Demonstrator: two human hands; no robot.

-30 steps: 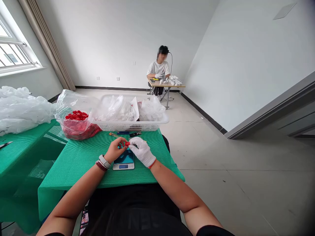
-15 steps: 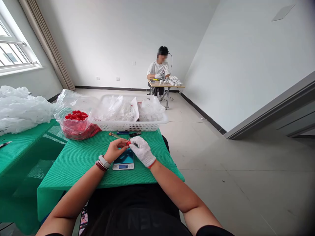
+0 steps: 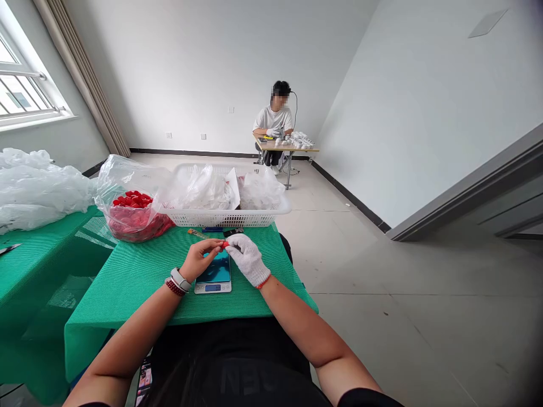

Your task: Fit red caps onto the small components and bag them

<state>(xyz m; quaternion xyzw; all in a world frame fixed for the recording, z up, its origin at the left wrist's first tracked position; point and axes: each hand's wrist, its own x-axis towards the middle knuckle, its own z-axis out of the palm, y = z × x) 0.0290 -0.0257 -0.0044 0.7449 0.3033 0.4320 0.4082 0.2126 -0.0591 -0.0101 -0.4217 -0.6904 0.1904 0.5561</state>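
A: Arm pose?
B: Both reached forward and converged. Left arm (image 3: 136, 330) came in from lower left, right arm (image 3: 301, 325) from lower right.
A: Hands?
B: Left hand (image 3: 197, 259) bare, right hand (image 3: 248, 259) gloved. Backs up, both pinched thumb to fingers, fingertips (image 3: 218, 242) close together.

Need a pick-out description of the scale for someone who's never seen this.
Find the green table with the white basket at its far side. Nearer the wearer, the scale lies flat, partly hidden by the left hand. Its shiny blue plate and small display set it apart from the basket and the red-filled bag.
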